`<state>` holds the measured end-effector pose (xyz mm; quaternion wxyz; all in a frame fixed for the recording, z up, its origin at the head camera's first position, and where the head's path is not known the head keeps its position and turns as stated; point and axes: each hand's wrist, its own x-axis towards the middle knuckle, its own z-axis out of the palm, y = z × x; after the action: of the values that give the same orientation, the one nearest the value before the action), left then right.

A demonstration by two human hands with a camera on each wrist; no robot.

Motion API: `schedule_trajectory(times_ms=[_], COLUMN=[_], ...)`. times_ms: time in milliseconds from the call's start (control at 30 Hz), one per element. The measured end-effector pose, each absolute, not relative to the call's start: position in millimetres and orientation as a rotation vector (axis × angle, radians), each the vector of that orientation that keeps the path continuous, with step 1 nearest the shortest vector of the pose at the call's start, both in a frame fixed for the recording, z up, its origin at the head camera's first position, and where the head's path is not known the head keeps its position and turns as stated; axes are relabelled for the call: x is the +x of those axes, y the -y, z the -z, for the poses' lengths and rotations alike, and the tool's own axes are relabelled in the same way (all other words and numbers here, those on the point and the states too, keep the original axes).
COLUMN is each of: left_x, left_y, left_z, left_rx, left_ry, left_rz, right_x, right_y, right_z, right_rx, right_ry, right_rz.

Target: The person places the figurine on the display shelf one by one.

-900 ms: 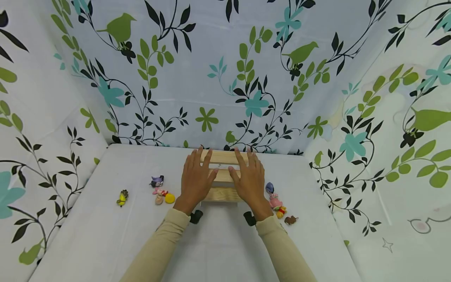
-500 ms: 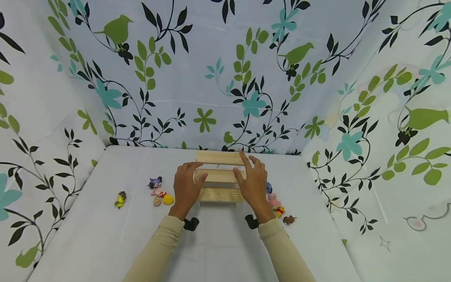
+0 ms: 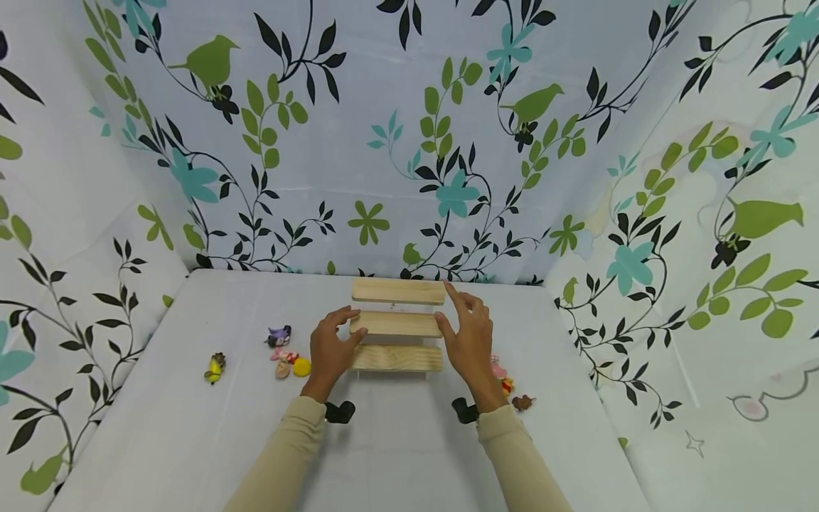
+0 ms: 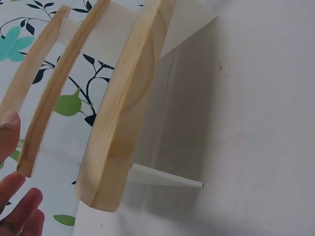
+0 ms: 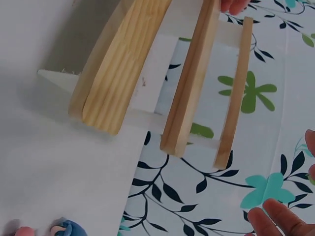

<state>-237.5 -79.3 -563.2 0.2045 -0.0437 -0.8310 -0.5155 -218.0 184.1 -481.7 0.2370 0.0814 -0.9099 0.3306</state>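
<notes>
A three-step rack with pale wooden planks on thin white supports stands mid-table. Its front plank (image 3: 397, 358), middle plank (image 3: 395, 324) and back plank (image 3: 398, 291) rise in steps. At the left end of the middle plank, my left hand (image 3: 330, 352) curves its thumb and fingers around the plank end; its fingertips (image 4: 12, 184) show by that end in the left wrist view. My right hand (image 3: 471, 343) is beside the right end with fingers extended. In the right wrist view its fingertips (image 5: 273, 216) are apart from the planks and grip nothing.
Small toy figures lie left of the rack: a yellow one (image 3: 215, 368), a purple one (image 3: 278, 336) and a round yellow piece (image 3: 301, 366). On the right are a brown figure (image 3: 523, 402) and a blue-headed one (image 5: 71, 228). Patterned cloth (image 3: 307, 156) encloses the white table.
Both hands have drawn apart from above the planks to the rack's ends, the left moving left and down. The planks are now uncovered. The view has shifted slightly.
</notes>
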Motion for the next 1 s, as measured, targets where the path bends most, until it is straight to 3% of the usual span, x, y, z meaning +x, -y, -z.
schedule_trajectory(times_ms=[1000], left_x=[-253.8], left_y=[90.8], left_z=[574.8], left_rx=[-0.160], left_ry=[2.466], left_rz=[1.557], right_x=[-218.5], right_y=[-272.8], right_z=[495.9], right_rx=[0.016], right_ry=[2.551], right_rz=[-1.136])
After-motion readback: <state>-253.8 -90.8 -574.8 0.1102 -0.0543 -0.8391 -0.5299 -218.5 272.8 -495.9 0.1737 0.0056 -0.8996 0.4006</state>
